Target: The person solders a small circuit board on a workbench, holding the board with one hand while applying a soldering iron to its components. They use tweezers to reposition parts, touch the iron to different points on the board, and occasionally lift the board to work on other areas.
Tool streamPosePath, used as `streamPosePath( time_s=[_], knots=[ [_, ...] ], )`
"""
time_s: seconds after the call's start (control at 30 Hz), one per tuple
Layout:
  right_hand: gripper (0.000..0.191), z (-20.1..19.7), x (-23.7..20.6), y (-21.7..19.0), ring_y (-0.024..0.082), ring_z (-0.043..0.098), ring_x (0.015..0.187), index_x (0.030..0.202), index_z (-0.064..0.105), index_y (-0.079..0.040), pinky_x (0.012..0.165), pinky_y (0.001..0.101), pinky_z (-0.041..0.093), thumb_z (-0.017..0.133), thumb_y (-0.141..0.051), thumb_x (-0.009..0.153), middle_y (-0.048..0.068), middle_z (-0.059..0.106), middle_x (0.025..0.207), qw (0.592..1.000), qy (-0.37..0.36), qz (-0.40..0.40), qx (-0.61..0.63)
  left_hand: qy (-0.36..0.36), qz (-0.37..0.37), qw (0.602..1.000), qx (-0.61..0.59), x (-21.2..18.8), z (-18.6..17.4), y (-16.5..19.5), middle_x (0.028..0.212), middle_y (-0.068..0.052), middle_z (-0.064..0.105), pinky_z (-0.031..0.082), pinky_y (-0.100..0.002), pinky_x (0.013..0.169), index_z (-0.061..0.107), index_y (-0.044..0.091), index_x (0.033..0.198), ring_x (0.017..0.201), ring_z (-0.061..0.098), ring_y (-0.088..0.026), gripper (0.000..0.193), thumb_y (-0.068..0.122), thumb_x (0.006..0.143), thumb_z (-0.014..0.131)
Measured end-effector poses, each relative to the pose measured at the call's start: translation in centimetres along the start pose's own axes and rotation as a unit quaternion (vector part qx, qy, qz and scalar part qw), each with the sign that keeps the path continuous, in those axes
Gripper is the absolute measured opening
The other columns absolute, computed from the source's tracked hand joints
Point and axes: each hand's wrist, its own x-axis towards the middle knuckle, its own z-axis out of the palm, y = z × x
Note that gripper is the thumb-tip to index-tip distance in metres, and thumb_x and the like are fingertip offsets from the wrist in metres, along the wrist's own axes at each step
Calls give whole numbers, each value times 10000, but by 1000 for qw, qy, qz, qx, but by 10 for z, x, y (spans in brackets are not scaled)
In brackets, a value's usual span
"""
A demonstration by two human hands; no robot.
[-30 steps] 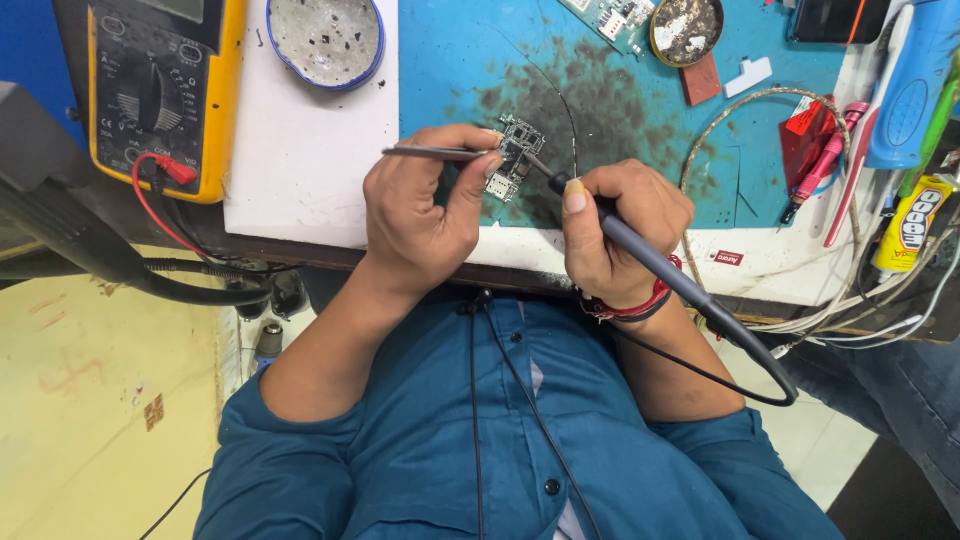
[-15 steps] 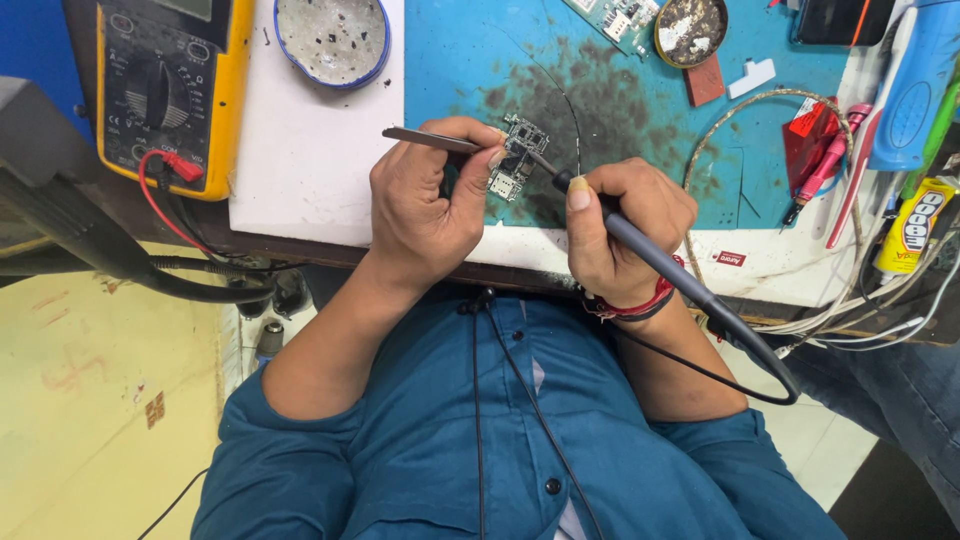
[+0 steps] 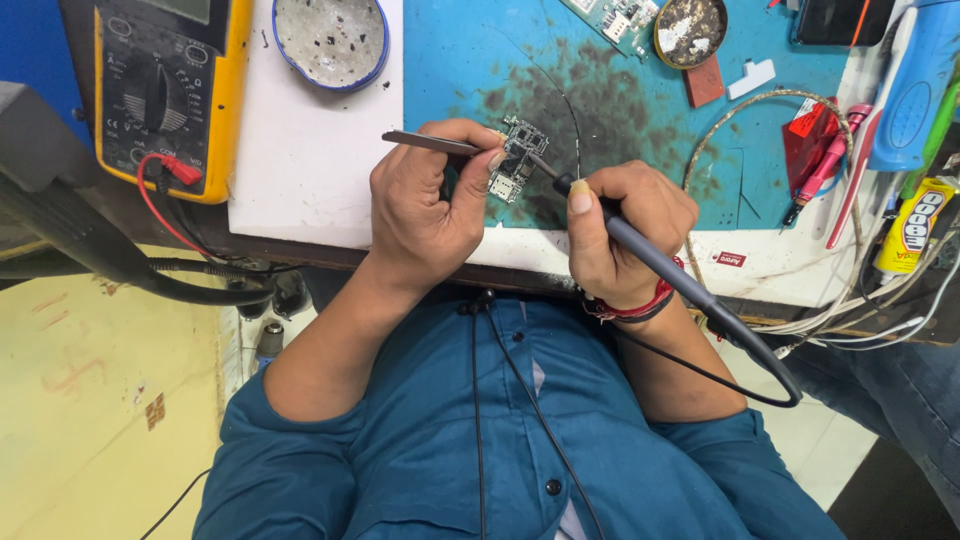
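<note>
My left hand pinches thin tweezers over the small circuit board, which lies on the stained blue mat on the surface. My right hand grips the soldering iron, its tip touching the board's right edge. A yellow multimeter sits far left.

Left hand holds tweezers at a small circuit board; right hand applies soldering iron.

multimeter top cropped, tweezer tips hidden
</note>
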Motion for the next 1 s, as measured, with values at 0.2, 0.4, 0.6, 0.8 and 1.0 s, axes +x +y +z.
streamPosePath(
  time_s=[0.2, 0.4, 0.6, 0.8, 1.0],
  knots=[
    [162, 1, -1, 0, 238, 569, 593, 903, 605, -17, 572, 348, 400, 686, -77, 1030, 103, 588, 750, 1000, 5, -1, -5, -4, 4, 1000, -5, 0, 0, -1, 987, -73, 731, 576, -263, 708, 641, 35, 1130, 832, 727, -160, 103, 34, 1056, 712],
    [160, 0, -1, 1, 237, 568, 588, 903, 602, -14, 566, 348, 399, 681, -75, 1028, 101, 587, 745, 1000, 0, -1, -1, -5, 8, 1000, -6, -1, 0, -1, 985, -69, 729, 574, -258, 699, 639, 34, 1125, 823, 723, -155, 96, 34, 1058, 708],
    [157, 0, -1, 1, 237, 580, 598, 915, 600, -10, 573, 346, 410, 681, -68, 1036, 105, 597, 758, 1000, 2, -2, -1, -7, 14, 1000, -2, 0, 0, -1, 981, -69, 728, 571, -257, 689, 644, 33, 1116, 810, 716, -150, 87, 32, 1057, 707],
    [157, 0, -2, 1, 237, 575, 588, 904, 601, -12, 564, 345, 403, 685, -63, 1026, 107, 597, 753, 1000, 2, -2, -4, -7, 14, 1000, -6, -1, 0, -1, 978, -65, 726, 569, -252, 682, 642, 31, 1118, 806, 712, -143, 89, 35, 1058, 707],
    [156, 1, -2, 1, 236, 580, 598, 914, 598, -10, 571, 344, 407, 683, -64, 1033, 104, 601, 764, 1000, 3, 1, -2, -6, 19, 1000, -4, -1, 0, -2, 995, -68, 725, 577, -252, 691, 639, 36, 1122, 822, 718, -149, 91, 35, 1061, 705]
  ],
)
